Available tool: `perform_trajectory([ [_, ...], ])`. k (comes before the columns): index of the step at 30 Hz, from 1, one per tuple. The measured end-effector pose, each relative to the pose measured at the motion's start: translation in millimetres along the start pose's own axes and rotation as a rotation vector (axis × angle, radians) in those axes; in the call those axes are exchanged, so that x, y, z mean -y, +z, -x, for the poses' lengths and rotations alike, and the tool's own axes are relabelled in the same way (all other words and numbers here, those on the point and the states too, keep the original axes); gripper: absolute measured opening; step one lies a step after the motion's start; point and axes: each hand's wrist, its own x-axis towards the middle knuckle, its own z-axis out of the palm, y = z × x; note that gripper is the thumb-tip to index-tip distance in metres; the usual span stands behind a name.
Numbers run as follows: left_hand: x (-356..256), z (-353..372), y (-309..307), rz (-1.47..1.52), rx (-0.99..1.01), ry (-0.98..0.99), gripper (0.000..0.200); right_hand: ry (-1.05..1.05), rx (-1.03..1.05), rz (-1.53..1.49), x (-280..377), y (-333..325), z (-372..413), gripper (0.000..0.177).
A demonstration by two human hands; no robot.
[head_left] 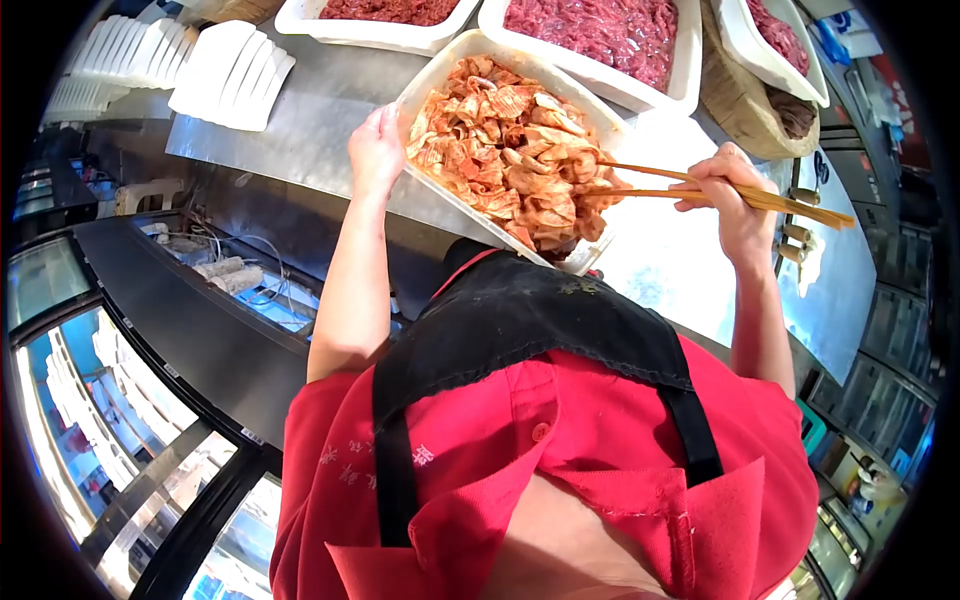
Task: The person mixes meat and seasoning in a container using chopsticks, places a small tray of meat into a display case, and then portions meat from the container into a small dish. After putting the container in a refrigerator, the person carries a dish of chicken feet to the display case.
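A white rectangular tub (440, 187) stands tilted across the metal table, heaped with sliced, orange-red seasoned food (505, 150) that looks like thin meat or tofu skin. My left hand (378, 150) grips the tub's left rim, its fingers partly hidden by the wall. Long wooden chopsticks (790, 202) are held in my right hand (728, 195), beyond the tub's right side. Their two tips sit apart and touch the food at its right edge. The bottom of the tub is covered by the food.
Behind are tubs of dark red minced meat (390, 10) and pink shredded meat (600, 35). Stacked white trays (235, 75) sit at the back left. A round wooden block (755, 110) stands at right, near small rolled pieces (797, 235). The metal table (300, 130) ends before my apron.
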Motion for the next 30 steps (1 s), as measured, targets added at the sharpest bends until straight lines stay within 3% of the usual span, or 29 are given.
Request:
perform_trajectory([
  [4,-4.3,3.7,-1.4,-0.018,-0.040,0.002,0.030,0.028,-0.188,-0.076,-59.2,27.1,-9.0,0.011],
  [7,-8.8,4.3,-4.3,0.001,-0.028,-0.024,0.029,-0.227,-0.231,-0.017,-73.6,49.8,-24.5,0.010],
  [9,-13.7,6.3,-5.0,-0.002,-0.015,-0.038,0.029,-0.426,-0.212,0.066,-57.0,64.8,-33.7,0.011],
  [11,-16.9,8.5,-4.9,0.001,-0.024,-0.021,0.029,-0.430,-0.148,-0.069,-48.2,81.9,-38.9,0.013],
  [20,-20.8,13.2,-8.6,-0.044,-0.034,-0.017,0.031,-0.751,0.152,0.040,-0.7,115.7,-66.2,0.013],
  [21,-21.1,14.1,-7.7,-0.046,-0.030,-0.017,0.031,-0.749,0.149,0.040,-3.7,124.1,-73.4,0.013],
  [23,-20.7,14.6,-7.6,-0.036,-0.037,-0.002,0.031,-0.401,0.226,-0.264,-12.1,147.1,-88.3,0.012],
  [25,-22.2,13.9,-9.1,-0.024,-0.039,-0.014,0.031,-0.127,0.279,-0.211,-16.1,153.6,-104.2,0.013],
  [26,-21.3,13.1,-10.2,-0.014,-0.039,-0.022,0.032,-0.181,0.203,-0.347,-37.9,161.4,-108.0,0.016],
  [27,-17.1,13.2,-9.6,-0.012,-0.040,-0.026,0.032,-0.315,0.197,-0.058,-41.1,147.9,-101.9,0.017],
  [29,-7.3,13.6,-7.6,-0.079,-0.054,-0.017,0.033,-0.474,0.223,0.118,-46.6,118.5,-71.3,0.016],
  [30,-7.6,12.5,-9.1,-0.077,-0.054,-0.022,0.033,-0.366,0.227,0.029,-53.1,104.6,-59.1,0.016],
])
